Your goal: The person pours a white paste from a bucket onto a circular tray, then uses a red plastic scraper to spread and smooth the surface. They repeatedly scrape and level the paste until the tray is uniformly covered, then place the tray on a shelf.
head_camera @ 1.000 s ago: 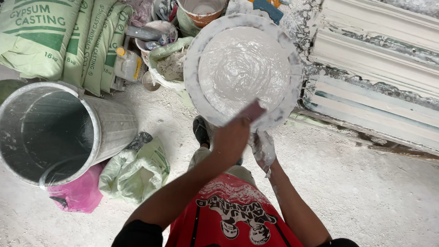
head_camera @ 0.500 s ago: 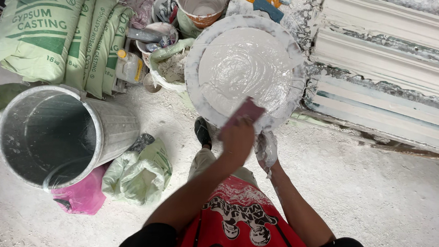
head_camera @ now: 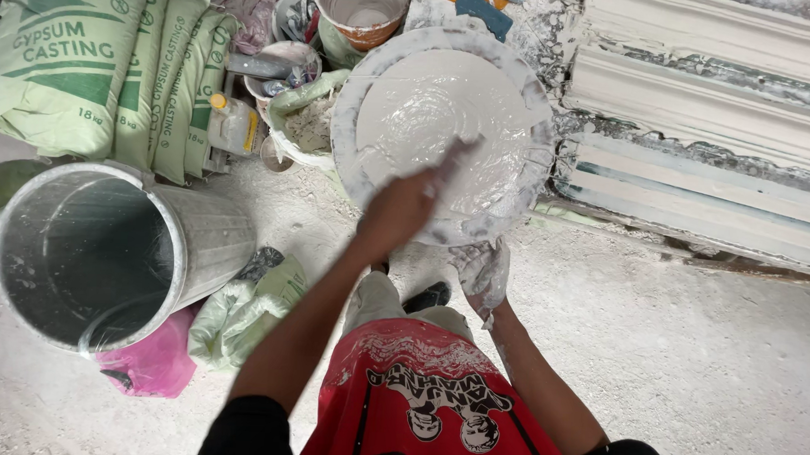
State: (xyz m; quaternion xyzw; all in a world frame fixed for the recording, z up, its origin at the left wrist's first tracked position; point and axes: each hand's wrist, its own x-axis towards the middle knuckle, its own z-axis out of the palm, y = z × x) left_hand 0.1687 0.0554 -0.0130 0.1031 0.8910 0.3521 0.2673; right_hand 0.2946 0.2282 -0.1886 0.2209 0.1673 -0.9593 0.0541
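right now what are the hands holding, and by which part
The plaster-coated right hand grips the round white plaster-filled basin by its near rim. The left hand holds nothing; its fingers press flat on the wet plaster.

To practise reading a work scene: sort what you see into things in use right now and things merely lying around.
In use:
left hand, reaching into the wet plaster
right hand, at the basin's near rim
basin of white plaster

Lying about:
metal bin
green sacks
small bucket
pink bag
white mouldings
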